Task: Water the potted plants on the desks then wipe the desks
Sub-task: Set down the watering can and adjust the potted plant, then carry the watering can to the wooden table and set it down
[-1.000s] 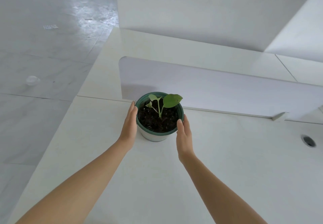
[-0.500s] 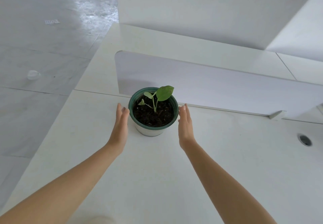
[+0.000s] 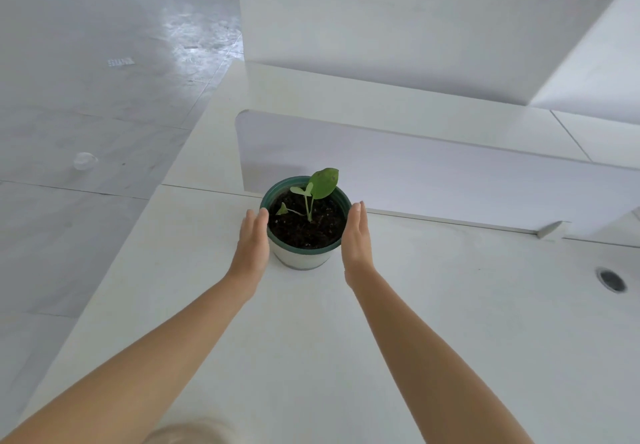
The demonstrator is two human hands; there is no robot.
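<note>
I see a small potted plant (image 3: 306, 221) standing upright on the white counter (image 3: 311, 339), a little above the middle of the frame and just in front of a low white divider panel (image 3: 433, 187) that runs across to the right edge. The pot has a dark green rim and a pale lower wall; it is filled with dark soil, and a thin seedling rises from it with one broad green leaf at the top and two smaller ones lower down. My left hand (image 3: 252, 246) is flat and open, fingers together and pointing away from me, just beside the left wall of the pot; I cannot tell whether it touches. My right hand (image 3: 356, 239) mirrors it on the right side, open with straight fingers, very close to the rim. Neither hand is closed around anything. At the right edge of the frame a round cable hole (image 3: 612, 280) is set into the counter. In the upper left the grey tiled floor (image 3: 86, 79) shows glare, and a small pale object (image 3: 84, 160) lies on it.
</note>
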